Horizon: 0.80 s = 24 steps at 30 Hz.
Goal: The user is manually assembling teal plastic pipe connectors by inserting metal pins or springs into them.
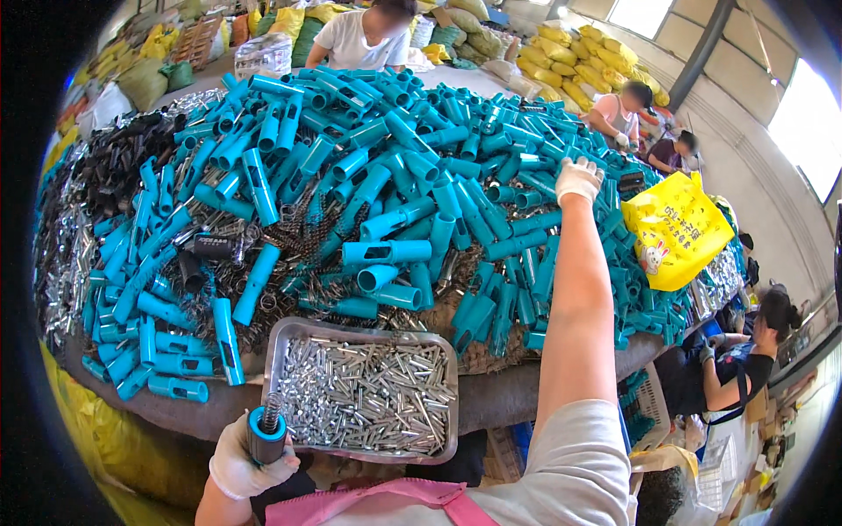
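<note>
The left hand [239, 463] clasps a blue tube [266, 434] beside the tray [279, 337]; the right hand [578, 179], grip half-curled, reaches over the pile [395, 175].

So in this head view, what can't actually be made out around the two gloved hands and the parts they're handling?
- Right hand: whether its fingers grip a blue tube or only rest on the pile; the glove back hides them.
- Left hand: the lower end of the black-and-blue handle with its spring, hidden in the fist.
- Metal tray: the small silver pins inside are too small to tell apart.
- Table: surface buried under parts.
</note>
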Tool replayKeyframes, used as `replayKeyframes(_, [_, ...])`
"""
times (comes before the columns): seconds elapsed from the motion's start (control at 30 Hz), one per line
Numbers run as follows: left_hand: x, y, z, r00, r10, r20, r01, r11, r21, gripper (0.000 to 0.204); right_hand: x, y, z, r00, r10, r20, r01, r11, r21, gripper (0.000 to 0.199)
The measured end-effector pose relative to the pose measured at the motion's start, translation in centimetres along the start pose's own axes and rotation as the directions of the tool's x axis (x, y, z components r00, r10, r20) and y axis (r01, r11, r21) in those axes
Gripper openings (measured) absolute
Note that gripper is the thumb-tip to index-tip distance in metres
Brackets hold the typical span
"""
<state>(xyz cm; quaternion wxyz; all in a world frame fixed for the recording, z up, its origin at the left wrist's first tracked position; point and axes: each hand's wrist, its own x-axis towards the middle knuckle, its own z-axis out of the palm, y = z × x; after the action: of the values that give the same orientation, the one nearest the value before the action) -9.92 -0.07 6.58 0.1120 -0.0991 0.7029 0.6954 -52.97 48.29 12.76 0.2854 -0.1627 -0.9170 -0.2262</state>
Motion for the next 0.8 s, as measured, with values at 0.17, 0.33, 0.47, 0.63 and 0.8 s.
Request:
replayKeyframes(0.17, [0.2, -0.7, -0.7, 0.998, 0.026, -0.058, -0.031, 0.995, -0.090, 0.030, -1.6, -5.7, -2.0, 0.907, -0.337, -0.253, 0.419, 0.671, 0.612, 0.037])
replayKeyframes(0.33, [1.1, -1.0, -0.1, 0.998, 0.017, -0.064, -0.019, 0.999, -0.034, 0.028, -0.8, -12.4, -3.1, 0.983, -0.178, 0.049, 0.061, 0.563, 0.824, 0.090])
replayKeyframes(0.47, [1.2, -1.1, 0.7, 0.997, 0.039, -0.069, -0.042, 0.998, -0.042, 0.028, -1.6, -17.5, -7.9, 0.944, -0.300, 0.136, 0.056, 0.552, 0.832, 0.105])
replayKeyframes(0.63, [1.7, -1.2, 1.4, 0.997, 0.053, -0.055, -0.058, 0.995, -0.081, 0.030, -2.3, -15.9, -6.9, 0.895, -0.443, -0.058, 0.265, 0.422, 0.867, 0.101])
replayKeyframes(0.8, [1.6, -1.5, 1.5, 0.999, 0.021, -0.038, -0.026, 0.992, -0.121, 0.031, -4.5, -13.5, -6.5, 0.787, -0.574, -0.226, 0.412, 0.216, 0.885, 0.075])
